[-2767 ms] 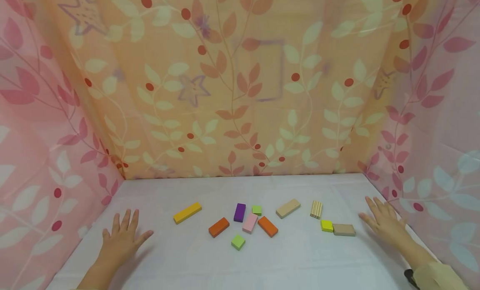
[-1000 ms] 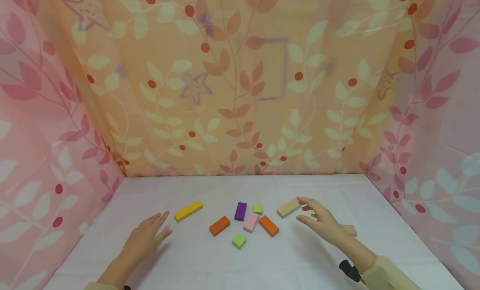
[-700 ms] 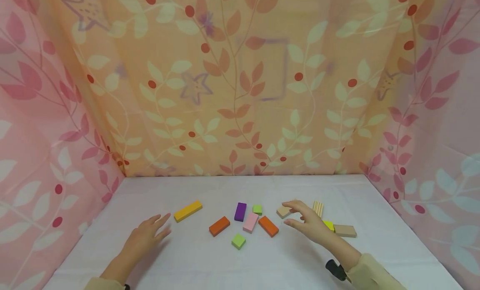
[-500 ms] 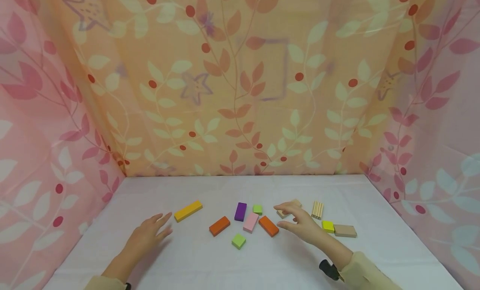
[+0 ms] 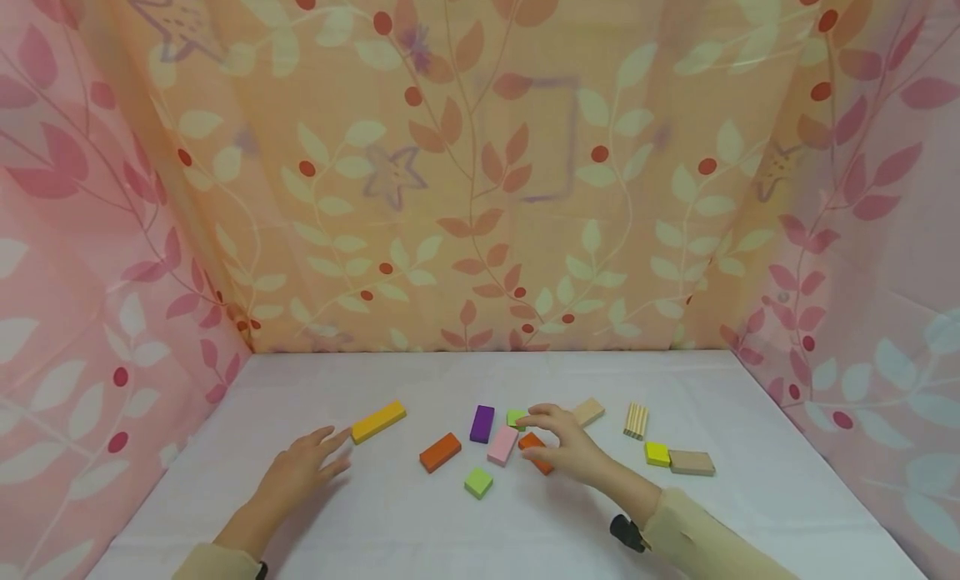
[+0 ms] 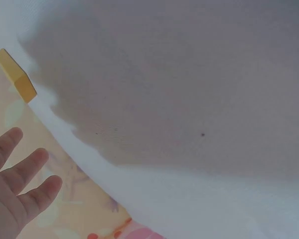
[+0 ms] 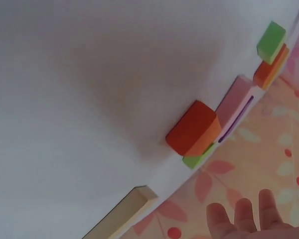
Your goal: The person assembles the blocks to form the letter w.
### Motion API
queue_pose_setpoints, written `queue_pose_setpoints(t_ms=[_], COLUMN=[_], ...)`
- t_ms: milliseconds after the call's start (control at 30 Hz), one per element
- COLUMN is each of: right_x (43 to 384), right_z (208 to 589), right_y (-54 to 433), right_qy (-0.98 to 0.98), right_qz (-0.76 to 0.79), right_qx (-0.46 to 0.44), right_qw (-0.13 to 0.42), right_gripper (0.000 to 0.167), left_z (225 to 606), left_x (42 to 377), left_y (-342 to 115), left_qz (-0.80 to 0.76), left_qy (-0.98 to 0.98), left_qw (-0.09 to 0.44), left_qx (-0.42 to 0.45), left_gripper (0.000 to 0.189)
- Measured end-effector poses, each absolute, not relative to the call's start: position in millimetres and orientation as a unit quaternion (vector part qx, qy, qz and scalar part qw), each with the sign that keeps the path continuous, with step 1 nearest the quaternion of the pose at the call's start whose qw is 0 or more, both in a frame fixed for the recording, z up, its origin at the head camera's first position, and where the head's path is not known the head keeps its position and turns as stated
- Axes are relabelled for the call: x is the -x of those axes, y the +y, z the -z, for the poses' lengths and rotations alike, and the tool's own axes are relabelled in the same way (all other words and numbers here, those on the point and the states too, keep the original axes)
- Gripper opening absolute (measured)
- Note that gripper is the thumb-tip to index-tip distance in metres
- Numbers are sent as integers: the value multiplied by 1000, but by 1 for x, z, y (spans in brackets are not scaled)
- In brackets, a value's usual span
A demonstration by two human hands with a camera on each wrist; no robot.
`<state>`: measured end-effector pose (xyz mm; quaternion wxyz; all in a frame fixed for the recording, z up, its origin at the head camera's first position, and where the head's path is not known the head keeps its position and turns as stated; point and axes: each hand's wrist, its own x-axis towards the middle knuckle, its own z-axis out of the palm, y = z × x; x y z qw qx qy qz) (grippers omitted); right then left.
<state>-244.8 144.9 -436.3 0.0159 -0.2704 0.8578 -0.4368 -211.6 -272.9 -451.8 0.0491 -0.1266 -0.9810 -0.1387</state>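
Observation:
My right hand (image 5: 567,449) hovers over the right-hand orange block (image 5: 531,447), fingers loosely bent and holding nothing. Part of that block is hidden under it; the right wrist view shows the orange block (image 7: 192,128) standing apart from the fingers (image 7: 244,214). Just left of the hand lie a pink block (image 5: 502,445) and a small green block (image 5: 515,417). My left hand (image 5: 296,472) is above the table at the left, its fingertips close to the near end of a long yellow block (image 5: 378,422). In the left wrist view its fingers (image 6: 32,169) are spread with nothing between them.
Also on the white table (image 5: 375,530) are a purple block (image 5: 482,423), another orange block (image 5: 440,452), a green block (image 5: 478,482), a beige block (image 5: 588,412), a striped block (image 5: 636,420), a bright yellow block (image 5: 657,454) and another beige block (image 5: 692,462). Patterned cloth (image 5: 480,230) surrounds the sides and back.
Both hands have come inward from the table's sides. My right hand has passed leftward over the beige block to the orange one; my left has neared the long yellow block. The blocks have not moved.

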Motion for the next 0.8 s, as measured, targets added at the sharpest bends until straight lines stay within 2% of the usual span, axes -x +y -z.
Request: queue_pose_setpoints(t_ms=[167, 367, 800], right_x=[250, 254, 269], right_z=[441, 437, 437], right_y=[133, 118, 89], right_qy=[855, 861, 883], right_qz=[425, 396, 316], right_qx=[295, 315, 343], right_qw=[43, 50, 54], right_gripper=[43, 53, 49], left_z=[454, 455, 454], left_x=[217, 222, 232], left_y=[-272, -269, -259], left_qz=[135, 140, 146], left_qy=[-981, -978, -976], left_qw=[45, 47, 42], left_qx=[135, 148, 155], left_gripper=[51, 51, 48])
